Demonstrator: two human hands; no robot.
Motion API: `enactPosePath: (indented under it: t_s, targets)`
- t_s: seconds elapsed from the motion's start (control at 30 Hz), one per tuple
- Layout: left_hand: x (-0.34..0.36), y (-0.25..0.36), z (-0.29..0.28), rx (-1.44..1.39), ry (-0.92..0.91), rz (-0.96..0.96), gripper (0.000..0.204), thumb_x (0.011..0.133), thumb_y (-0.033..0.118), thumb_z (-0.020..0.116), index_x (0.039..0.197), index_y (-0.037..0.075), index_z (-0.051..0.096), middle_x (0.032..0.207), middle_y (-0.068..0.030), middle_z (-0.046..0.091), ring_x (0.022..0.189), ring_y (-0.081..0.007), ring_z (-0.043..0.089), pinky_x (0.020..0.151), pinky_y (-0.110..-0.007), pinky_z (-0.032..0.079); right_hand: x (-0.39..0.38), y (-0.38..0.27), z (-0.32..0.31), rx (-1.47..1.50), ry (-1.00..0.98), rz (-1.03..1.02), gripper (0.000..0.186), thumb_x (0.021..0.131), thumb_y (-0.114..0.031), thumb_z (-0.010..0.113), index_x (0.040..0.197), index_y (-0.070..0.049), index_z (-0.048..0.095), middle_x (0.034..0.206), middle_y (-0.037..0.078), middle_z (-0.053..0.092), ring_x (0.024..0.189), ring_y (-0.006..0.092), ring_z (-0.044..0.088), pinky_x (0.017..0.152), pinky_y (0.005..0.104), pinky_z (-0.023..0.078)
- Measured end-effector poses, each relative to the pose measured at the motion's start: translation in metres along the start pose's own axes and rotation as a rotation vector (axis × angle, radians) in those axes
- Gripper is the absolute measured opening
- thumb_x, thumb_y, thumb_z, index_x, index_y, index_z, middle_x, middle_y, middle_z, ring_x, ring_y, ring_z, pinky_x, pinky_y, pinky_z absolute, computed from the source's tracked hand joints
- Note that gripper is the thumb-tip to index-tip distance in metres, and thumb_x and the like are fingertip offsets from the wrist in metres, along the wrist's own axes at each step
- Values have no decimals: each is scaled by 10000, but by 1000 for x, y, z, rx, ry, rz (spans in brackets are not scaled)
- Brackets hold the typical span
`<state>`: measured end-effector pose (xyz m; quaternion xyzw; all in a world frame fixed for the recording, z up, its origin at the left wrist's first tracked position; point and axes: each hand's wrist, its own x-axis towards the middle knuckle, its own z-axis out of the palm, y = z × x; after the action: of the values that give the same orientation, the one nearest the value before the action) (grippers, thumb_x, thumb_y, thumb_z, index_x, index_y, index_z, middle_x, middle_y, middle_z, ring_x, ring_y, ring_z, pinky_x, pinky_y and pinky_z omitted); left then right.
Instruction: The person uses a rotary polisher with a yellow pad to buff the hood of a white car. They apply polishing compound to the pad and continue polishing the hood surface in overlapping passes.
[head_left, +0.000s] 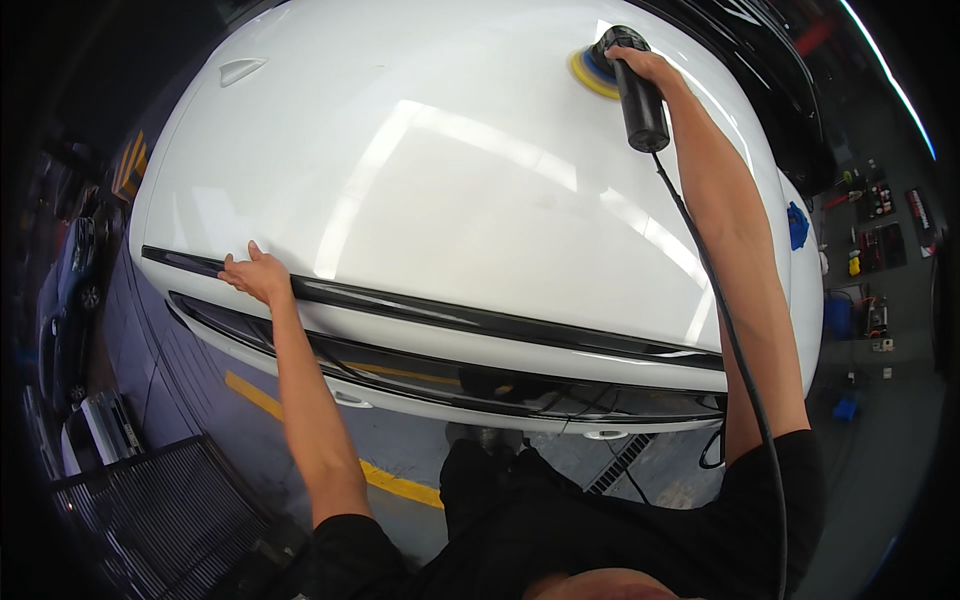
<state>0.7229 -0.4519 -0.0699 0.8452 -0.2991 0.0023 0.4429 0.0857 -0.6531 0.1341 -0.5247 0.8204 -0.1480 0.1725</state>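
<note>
A white car roof (440, 200) spreads out in front of me, with a black trim strip (450, 318) along its near side. At the far right of the roof, my right hand (648, 66) is wrapped round the head of a black car polisher (643, 112). Its yellow foam pad (592, 80) with a blue backing meets the roof surface. From the tool's rear end a black power cord (712, 270) trails down along my right arm. Over on the left, my left hand (260, 275) leans on the roof edge at the trim, its fingers apart and holding nothing.
A white fin antenna (241, 70) sticks up at the roof's far left. Side windows (480, 385) and door handles lie below the near edge. A slatted dark bench (170, 510) stands at lower left. Tools hang on the right wall, near a blue cloth (797, 226) on the car.
</note>
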Motion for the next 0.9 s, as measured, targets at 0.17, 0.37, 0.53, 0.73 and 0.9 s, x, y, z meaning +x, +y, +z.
enactPosePath:
  t_s: [0.17, 0.37, 0.53, 0.73, 0.9]
  targets:
    - [2, -11, 2, 44, 30, 48, 571, 1046, 246, 582, 1447, -96, 363, 1567, -431, 198, 1495, -528, 233, 1210, -552, 300, 14, -45, 23, 13, -6, -64, 882, 730, -653, 699, 1401, -84, 634, 1424, 239, 596, 1263, 352, 603, 1071, 443, 438]
    - [-5, -5, 4, 30, 24, 59, 553, 1051, 223, 573, 1455, -85, 354, 1570, -431, 190, 1494, -534, 226, 1194, -563, 307, 33, -97, 45, -41, -28, -82, 885, 726, -650, 703, 1399, -80, 631, 1409, 236, 606, 1251, 346, 609, 1061, 440, 446]
    - [-10, 4, -5, -23, -3, 34, 552, 1055, 214, 564, 1463, -82, 338, 1587, -433, 129, 1504, -543, 188, 1191, -579, 304, 43, -138, 66, -23, -3, -175, 864, 692, -679, 709, 1234, -6, 685, 1101, 219, 698, 911, 307, 683, 826, 425, 525]
    - [-13, 13, -11, -73, -18, 10, 547, 1062, 211, 549, 1464, -88, 330, 1598, -426, 94, 1501, -551, 184, 1191, -591, 300, 37, -195, 88, -34, -72, -134, 861, 708, -635, 730, 1345, -60, 659, 1328, 231, 652, 1149, 338, 662, 1018, 430, 482]
    - [-11, 13, -14, -68, -30, 19, 552, 1058, 197, 555, 1469, -91, 326, 1604, -423, 83, 1522, -530, 143, 1204, -578, 277, 26, -235, 110, -18, -67, -180, 886, 696, -638, 741, 1361, -60, 643, 1327, 232, 650, 1136, 340, 669, 999, 432, 497]
